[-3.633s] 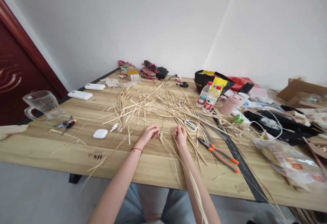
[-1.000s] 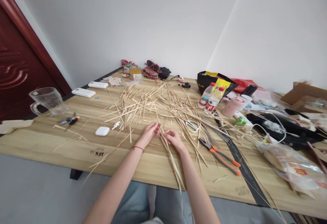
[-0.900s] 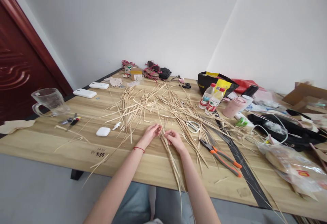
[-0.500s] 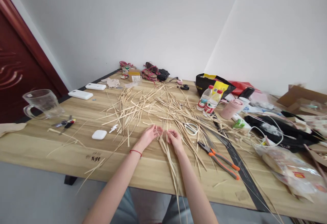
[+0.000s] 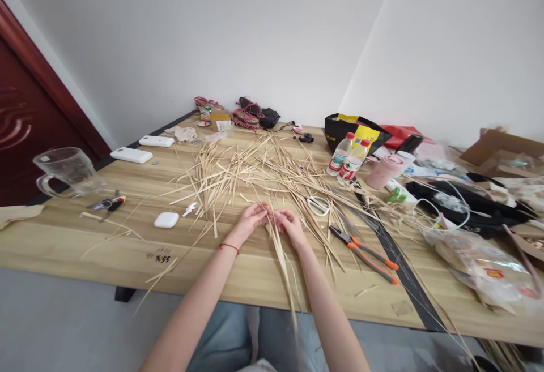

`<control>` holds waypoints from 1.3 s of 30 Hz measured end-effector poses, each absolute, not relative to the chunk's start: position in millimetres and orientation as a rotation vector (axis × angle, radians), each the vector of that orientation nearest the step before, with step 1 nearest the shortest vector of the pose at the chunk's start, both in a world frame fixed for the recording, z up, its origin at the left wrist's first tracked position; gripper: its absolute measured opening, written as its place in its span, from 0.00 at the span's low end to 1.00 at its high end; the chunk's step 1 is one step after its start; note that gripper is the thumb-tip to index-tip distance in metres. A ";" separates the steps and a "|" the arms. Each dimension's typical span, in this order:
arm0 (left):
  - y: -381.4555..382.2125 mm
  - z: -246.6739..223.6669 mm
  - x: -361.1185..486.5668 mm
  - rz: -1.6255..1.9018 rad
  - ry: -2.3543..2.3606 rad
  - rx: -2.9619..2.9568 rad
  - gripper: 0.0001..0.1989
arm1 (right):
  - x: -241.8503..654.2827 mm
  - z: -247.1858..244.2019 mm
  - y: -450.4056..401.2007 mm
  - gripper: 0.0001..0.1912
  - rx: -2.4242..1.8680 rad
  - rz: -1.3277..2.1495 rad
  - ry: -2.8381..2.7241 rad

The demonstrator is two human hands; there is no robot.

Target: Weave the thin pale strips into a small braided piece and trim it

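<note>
On the table [image 5: 85,247], the straw heap [image 5: 255,174] lies beyond my hands; pliers [image 5: 363,247] to my right, earbud case [image 5: 166,219] left, bottles [image 5: 347,161] behind the pliers.

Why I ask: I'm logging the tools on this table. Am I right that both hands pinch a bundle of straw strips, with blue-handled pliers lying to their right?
Not quite. The head view shows the pliers have orange handles, not blue. The rest holds: the left hand and right hand pinch the straw strips, and the pliers lie to their right.
</note>
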State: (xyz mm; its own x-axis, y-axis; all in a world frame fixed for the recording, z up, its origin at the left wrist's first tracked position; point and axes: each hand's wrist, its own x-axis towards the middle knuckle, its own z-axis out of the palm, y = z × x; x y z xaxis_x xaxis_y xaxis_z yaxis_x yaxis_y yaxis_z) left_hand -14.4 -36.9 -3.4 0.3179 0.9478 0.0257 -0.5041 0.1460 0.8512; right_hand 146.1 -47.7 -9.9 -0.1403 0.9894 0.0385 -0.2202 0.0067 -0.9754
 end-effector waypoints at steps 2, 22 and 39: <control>-34.1 -4.0 -16.9 1.216 0.627 0.861 0.15 | 145.3 -6.8 -51.3 0.15 -0.953 1.462 -1.242; -29.9 -5.8 -20.2 1.266 0.640 0.853 0.14 | 139.3 -16.4 -43.8 0.17 -0.900 1.337 -1.143; -43.7 2.3 -6.6 1.035 0.701 1.106 0.13 | 141.4 -9.7 -46.3 0.19 -1.005 1.244 -1.144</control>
State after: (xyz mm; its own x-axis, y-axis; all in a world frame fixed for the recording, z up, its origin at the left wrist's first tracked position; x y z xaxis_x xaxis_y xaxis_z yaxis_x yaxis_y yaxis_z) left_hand -6.6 -43.7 2.3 0.3836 0.9229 0.0330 -0.3116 0.0957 0.9454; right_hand 141.4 -46.3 -9.7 -0.0228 0.9958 0.0892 -0.1721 0.0840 -0.9815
